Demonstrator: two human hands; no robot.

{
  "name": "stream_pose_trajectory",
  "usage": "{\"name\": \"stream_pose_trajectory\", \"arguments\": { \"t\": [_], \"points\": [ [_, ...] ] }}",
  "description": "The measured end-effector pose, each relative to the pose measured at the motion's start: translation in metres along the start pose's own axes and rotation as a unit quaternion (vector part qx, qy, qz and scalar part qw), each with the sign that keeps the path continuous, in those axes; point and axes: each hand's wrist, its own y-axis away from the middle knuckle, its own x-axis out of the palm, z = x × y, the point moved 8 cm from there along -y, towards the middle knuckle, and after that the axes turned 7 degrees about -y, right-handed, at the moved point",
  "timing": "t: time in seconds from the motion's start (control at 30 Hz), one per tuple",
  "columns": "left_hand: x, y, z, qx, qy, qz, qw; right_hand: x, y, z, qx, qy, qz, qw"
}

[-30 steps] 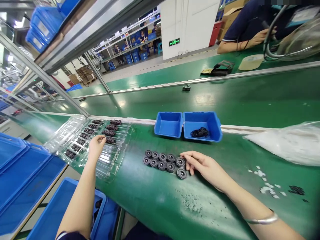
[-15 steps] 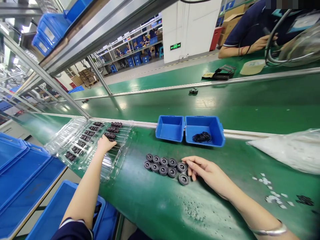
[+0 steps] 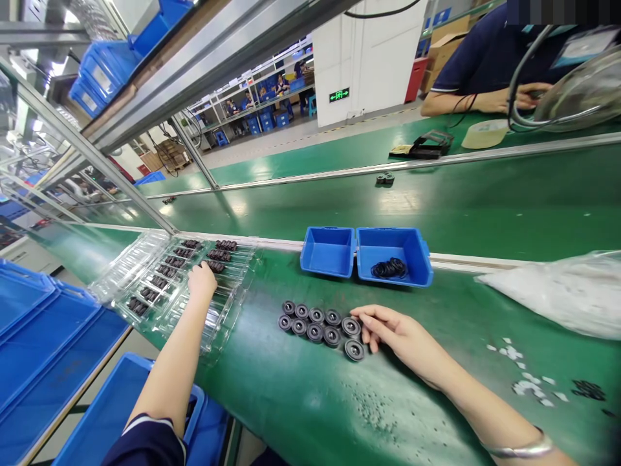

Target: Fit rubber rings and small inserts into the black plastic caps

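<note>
My left hand (image 3: pixel 202 282) reaches into a clear plastic tray (image 3: pixel 228 294) on the left, beside a short row of black ring-shaped parts (image 3: pixel 218 255). Its fingers curl downward and their tips are hidden, so what they hold does not show. My right hand (image 3: pixel 395 330) rests at the right end of two rows of black round parts (image 3: pixel 315 332) on the green bench. Its index finger touches or nearly touches the edge of the end part (image 3: pixel 351 326); the fingers are loosely bent and partly apart, with nothing visibly gripped.
Two blue bins (image 3: pixel 327 252) stand behind the rows; the right bin (image 3: pixel 420 259) contains black rings (image 3: pixel 389 268). White pieces (image 3: pixel 528 388), black pieces (image 3: pixel 588 389) and a plastic bag (image 3: pixel 567 291) lie at right. A metal post (image 3: pixel 121 165) rises behind the trays. A co-worker's arm (image 3: pixel 466 100) is across the bench.
My left hand has drawn its fingers in and shifted slightly within the tray. My right hand stays by the round parts. Across the bench, the co-worker's hand has moved.
</note>
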Motion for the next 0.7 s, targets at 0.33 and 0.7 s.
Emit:
{"name": "stream_pose_trajectory", "arguments": {
  "t": [0.33, 0.7],
  "points": [
    [-0.019, -0.021, 0.055, -0.091, 0.358, 0.115, 0.922, 0.001, 0.000, 0.005, -0.002, -0.008, -0.005, 1.000],
    [-0.027, 0.094, 0.010, -0.041, 0.725, 0.249, 0.641, 0.000, 0.002, 0.007, 0.014, -0.020, -0.014, 1.000]
  ]
}}
